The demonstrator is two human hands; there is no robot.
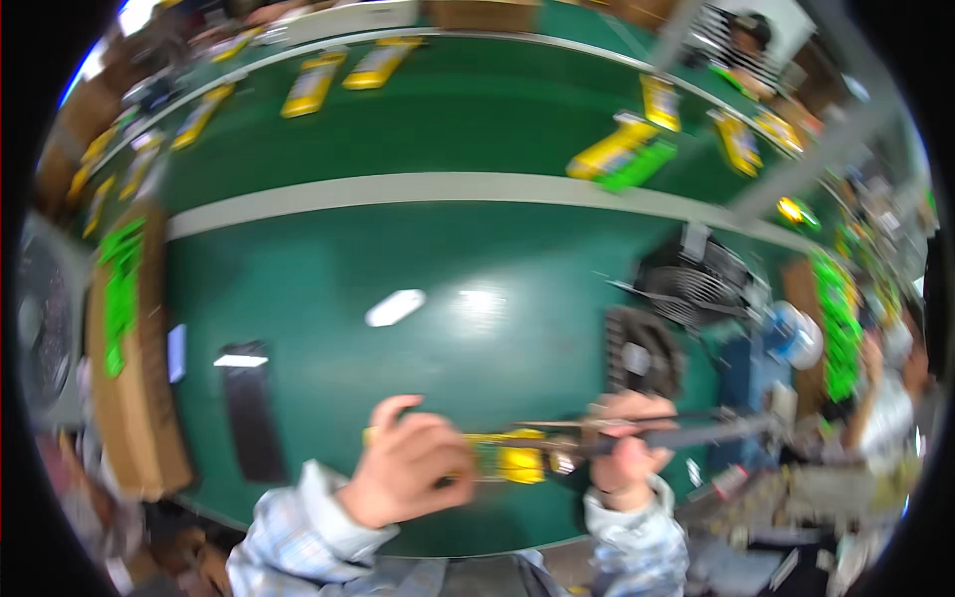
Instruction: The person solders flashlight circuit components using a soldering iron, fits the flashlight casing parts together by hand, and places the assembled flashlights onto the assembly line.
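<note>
Near the front edge of the green table, my left hand (413, 466) is closed over a yellow thing (521, 464) with a greenish middle part. Bits of yellow show on both sides of my fingers, and my index finger is raised and bent. To its right, my right hand (629, 453) is wrapped around a long dark tool (701, 432) that blurs out toward the right. The tool's left end lies close to the yellow thing; motion blur hides whether they touch and what kind of tool it is.
A black fan-like device (696, 277) and a dark ribbed block (642, 353) stand at the right. Cardboard boxes of green parts (121, 289) (836, 323) flank the table. A dark strip (252, 413) and white piece (395, 307) lie on it. Yellow units (314, 84) line the far belt.
</note>
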